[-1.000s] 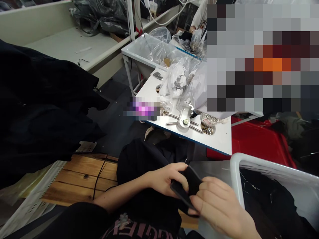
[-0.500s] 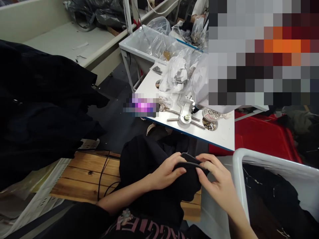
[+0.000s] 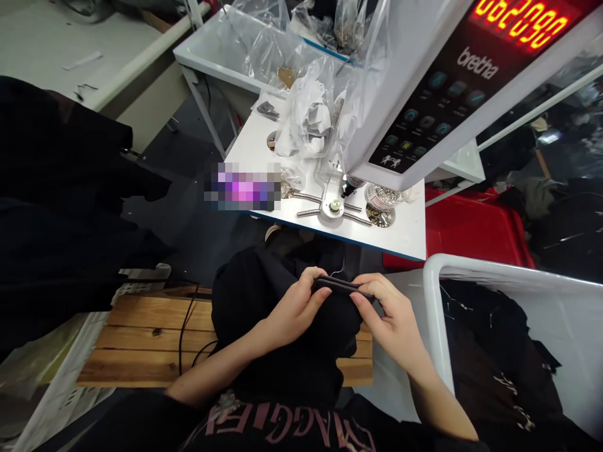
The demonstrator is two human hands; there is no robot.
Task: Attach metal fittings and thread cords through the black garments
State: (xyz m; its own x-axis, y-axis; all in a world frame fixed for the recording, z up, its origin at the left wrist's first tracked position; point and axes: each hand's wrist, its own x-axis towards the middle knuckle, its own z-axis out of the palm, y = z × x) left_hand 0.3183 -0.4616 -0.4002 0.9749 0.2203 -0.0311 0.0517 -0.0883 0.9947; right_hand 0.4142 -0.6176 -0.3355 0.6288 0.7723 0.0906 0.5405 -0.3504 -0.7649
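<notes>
A black garment (image 3: 336,320) lies bunched over my lap, its thick doubled edge raised between my two hands. My left hand (image 3: 301,304) pinches that edge at its left end, thumb on the near side and fingers behind. At the right end, my right hand (image 3: 386,307) grips the same edge, its fingertips partly hidden by the cloth. The two layers of the edge lie close together. Just beyond my hands stands a white machine table (image 3: 400,238), carrying a small white machine base (image 3: 332,207) with metal spring tubes.
A machine head with a lit red display (image 3: 424,94) overhangs the table. A jar of small metal pieces (image 3: 384,196) and plastic bags (image 3: 306,119) sit there. Dark garments fill a white bin (image 3: 438,314) at right. More dark cloth (image 3: 61,207) hangs at left, near a wooden board (image 3: 141,339).
My hands have brought the garment's two edge layers together, closing the gap between them. The view has shifted, so the table appears further left and higher, and the display is now readable.
</notes>
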